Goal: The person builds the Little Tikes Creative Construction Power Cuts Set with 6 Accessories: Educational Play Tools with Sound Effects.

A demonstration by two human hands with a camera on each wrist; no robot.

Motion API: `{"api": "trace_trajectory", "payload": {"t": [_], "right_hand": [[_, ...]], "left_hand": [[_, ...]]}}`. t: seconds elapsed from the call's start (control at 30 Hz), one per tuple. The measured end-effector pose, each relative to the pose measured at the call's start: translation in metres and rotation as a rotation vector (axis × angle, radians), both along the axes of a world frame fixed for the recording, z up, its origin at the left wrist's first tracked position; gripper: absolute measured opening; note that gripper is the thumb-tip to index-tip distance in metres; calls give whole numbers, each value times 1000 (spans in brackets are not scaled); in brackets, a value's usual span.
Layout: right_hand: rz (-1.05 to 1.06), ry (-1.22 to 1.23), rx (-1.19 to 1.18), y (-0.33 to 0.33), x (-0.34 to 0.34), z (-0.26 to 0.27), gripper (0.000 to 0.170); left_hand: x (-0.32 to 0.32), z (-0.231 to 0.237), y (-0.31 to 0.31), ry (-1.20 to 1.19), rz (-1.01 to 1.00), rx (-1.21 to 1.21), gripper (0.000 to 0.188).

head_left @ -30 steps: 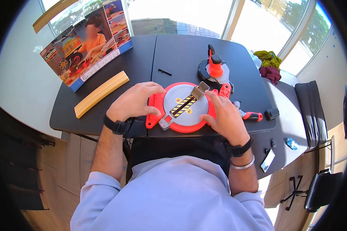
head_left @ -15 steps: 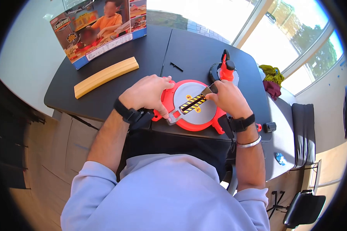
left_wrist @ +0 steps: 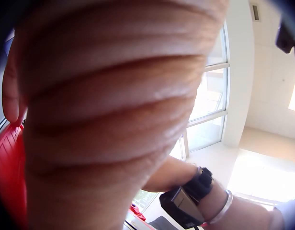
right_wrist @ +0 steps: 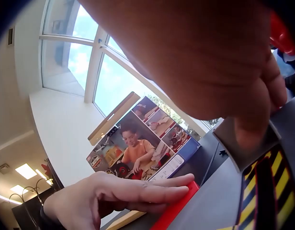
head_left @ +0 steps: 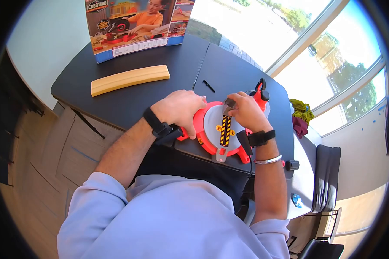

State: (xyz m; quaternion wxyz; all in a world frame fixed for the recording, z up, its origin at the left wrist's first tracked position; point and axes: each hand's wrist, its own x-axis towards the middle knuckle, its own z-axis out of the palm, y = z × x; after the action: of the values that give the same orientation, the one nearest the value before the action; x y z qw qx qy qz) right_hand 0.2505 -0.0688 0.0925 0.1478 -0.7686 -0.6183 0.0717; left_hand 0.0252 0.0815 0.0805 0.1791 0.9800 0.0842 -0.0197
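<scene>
Now right hand [head_left: 250, 113] pinches the grey bracket [head_left: 227, 108], left hand [head_left: 180, 108] rests straight-fingered on red base [head_left: 199, 123], turntable [head_left: 211, 122] seated, saw [head_left: 261, 100] apparently unmounted.

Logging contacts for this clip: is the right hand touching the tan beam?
No, the right hand grips the grey bracket, while the tan beam lies apart on the table.

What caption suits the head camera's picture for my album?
Left hand resting on a round red-and-gray base, right hand gripping its gray bracket, at a black table.
</scene>
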Motion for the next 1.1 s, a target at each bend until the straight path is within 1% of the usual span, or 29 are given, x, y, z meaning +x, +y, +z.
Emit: {"api": "trace_trajectory", "payload": {"t": [0.07,0.13,0.2,0.23,0.37,0.43,0.5,0.67,0.7,0.73,0.8,0.83,0.87,0.93,0.97,1.03,1.07,1.1], "right_hand": [[72,-86,39,8,-6,-2,45],[58,-135,5,11,-10,0,46],[0,-138,-30,11,-14,2,37],[-10,-125,-1,9,-13,2,35],[3,-177,55,9,-9,-2,33],[-94,-236,-44,12,-10,-3,33],[-88,-224,-23,8,-7,-1,32],[-72,-157,-20,-3,-11,4,33],[-78,-145,-42,-6,-11,5,42],[-84,-149,-26,-12,-13,7,42],[-47,58,138,-30,-19,9,51],[-5,36,222,-38,-12,0,59],[-3,37,234,-49,-15,1,59],[-9,115,325,-72,-22,7,52],[-17,124,341,-84,-25,10,52],[-105,153,322,-108,-29,14,44],[-130,169,349,-118,-28,13,44],[-148,146,399,-128,-28,10,40]], "left_hand": [[0,-1,0,-6,10,-3,103],[0,0,1,-11,18,-7,103],[1,2,0,17,42,-43,104],[1,3,0,13,42,-42,104],[1,4,-1,13,80,-49,102],[-2,3,-1,-8,89,-48,102],[-4,1,-1,-77,85,-74,101],[-3,4,-3,-56,71,-56,103],[-3,5,-4,-51,71,-55,103],[-4,4,-4,-56,65,-39,103],[-4,-7,0,-189,43,5,90],[-3,-15,3,-241,35,3,84],[-3,-15,4,-240,36,15,84],[-1,-12,6,-194,95,-100,78],[0,-11,7,-183,86,-83,78],[2,-8,10,-217,120,-179,59],[4,-11,12,-197,95,-153,59],[6,-16,16,-283,50,-139,52]]}}
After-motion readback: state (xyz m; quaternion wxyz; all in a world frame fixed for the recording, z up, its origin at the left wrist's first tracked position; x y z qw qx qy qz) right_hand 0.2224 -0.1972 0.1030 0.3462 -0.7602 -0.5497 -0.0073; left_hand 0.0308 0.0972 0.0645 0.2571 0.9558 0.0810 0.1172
